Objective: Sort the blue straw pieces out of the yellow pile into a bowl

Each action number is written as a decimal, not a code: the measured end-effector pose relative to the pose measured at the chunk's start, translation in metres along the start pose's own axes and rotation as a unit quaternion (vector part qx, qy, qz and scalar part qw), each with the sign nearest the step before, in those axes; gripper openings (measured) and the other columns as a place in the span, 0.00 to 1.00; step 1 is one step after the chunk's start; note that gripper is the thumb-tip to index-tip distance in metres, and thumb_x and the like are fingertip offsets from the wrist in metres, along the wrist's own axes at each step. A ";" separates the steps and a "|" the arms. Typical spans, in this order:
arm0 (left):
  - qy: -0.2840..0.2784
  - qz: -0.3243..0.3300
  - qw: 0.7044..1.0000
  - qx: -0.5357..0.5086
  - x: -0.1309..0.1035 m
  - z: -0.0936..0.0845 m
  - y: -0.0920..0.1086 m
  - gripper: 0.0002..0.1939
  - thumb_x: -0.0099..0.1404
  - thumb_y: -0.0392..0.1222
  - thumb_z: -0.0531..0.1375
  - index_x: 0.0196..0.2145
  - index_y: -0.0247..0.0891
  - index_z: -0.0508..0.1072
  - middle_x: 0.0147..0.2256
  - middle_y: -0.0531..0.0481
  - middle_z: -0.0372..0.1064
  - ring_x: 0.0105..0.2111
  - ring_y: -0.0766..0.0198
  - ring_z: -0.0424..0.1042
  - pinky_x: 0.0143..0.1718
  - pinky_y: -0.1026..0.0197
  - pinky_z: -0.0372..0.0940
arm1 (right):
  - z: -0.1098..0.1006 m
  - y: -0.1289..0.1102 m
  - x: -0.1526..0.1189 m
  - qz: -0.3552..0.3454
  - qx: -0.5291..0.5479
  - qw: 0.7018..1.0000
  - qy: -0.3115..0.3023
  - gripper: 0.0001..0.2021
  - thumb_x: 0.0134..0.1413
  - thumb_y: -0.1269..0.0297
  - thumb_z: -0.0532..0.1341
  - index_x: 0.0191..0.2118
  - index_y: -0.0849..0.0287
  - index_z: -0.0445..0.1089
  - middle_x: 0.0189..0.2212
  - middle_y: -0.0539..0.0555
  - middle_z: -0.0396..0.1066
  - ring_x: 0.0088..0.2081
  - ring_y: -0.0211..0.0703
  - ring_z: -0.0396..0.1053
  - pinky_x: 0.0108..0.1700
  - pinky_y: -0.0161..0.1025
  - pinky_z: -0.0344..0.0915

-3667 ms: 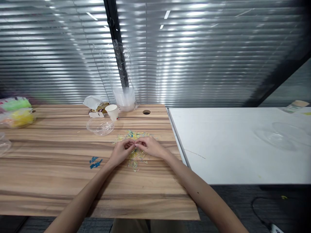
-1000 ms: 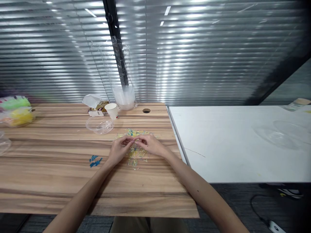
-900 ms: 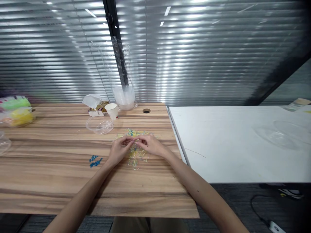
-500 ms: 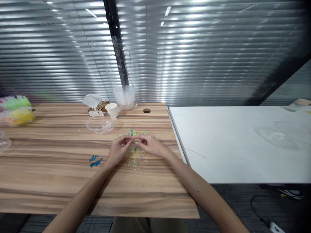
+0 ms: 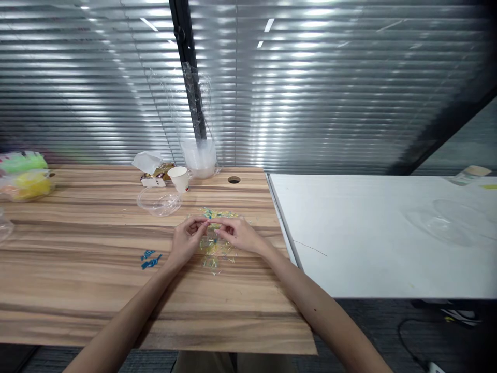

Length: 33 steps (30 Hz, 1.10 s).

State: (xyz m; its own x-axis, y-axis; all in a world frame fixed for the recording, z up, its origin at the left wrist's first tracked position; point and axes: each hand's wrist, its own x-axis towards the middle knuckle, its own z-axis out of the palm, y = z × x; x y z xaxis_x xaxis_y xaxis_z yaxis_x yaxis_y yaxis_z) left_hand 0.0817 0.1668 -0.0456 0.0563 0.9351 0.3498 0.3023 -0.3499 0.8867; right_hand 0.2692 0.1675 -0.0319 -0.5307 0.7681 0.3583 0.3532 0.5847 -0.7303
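Note:
Over a scatter of small yellow, green and blue strips [image 5: 218,248] on the wooden table, my left hand [image 5: 189,238] has its thumb and index finger pinched together; whatever is between them is too small to name. My right hand [image 5: 237,234] meets it at the fingertips, index finger stretched out toward the left thumb and the thumb apart below. A small pile of blue pieces [image 5: 150,260] lies to the left of my left forearm.
Behind the hands stand a clear round container [image 5: 160,202], a paper cup [image 5: 179,179], a tissue pack [image 5: 155,173] and stacked clear tubs [image 5: 199,158]. Bagged colourful material [image 5: 29,185] is at far left. A white table [image 5: 349,233] adjoins on the right, with clear lids [image 5: 446,225].
The view has shifted slightly. My right index finger looks straighter and its thumb is a little farther from it; both hands stay together over the strips.

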 end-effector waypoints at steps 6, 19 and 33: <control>0.007 -0.020 0.999 -0.029 0.000 0.001 0.008 0.18 0.54 0.55 0.62 0.33 0.35 0.72 0.30 0.48 0.73 0.27 0.62 0.72 0.28 0.61 0.68 | 0.001 -0.001 0.000 0.005 0.008 1.000 -0.012 0.19 0.59 0.68 0.54 0.56 0.52 0.64 0.33 0.50 0.73 0.25 0.34 0.60 0.30 0.31 0.57; -0.028 -0.054 0.998 -0.017 0.007 0.000 0.000 0.21 0.52 0.57 0.62 0.32 0.35 0.74 0.32 0.45 0.75 0.34 0.56 0.73 0.39 0.56 0.67 | 0.002 0.001 0.000 0.000 -0.018 1.000 0.000 0.15 0.60 0.68 0.54 0.52 0.57 0.68 0.30 0.51 0.72 0.25 0.35 0.62 0.30 0.31 0.58; -0.046 -0.083 0.988 -0.118 0.004 0.001 -0.003 0.21 0.46 0.46 0.68 0.36 0.34 0.72 0.29 0.48 0.73 0.31 0.60 0.73 0.38 0.56 0.68 | 0.000 -0.001 0.002 0.006 -0.035 0.999 0.016 0.14 0.59 0.71 0.54 0.49 0.61 0.70 0.31 0.53 0.74 0.25 0.35 0.64 0.30 0.31 0.58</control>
State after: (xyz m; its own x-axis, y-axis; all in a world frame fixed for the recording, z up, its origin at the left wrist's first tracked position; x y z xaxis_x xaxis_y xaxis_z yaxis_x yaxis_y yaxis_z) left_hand 0.0820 0.1722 -0.0473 0.1145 0.9782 0.1734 0.0855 -0.1836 0.9793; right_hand 0.2678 0.1682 -0.0309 -0.5019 0.7823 0.3689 0.4129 0.5915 -0.6926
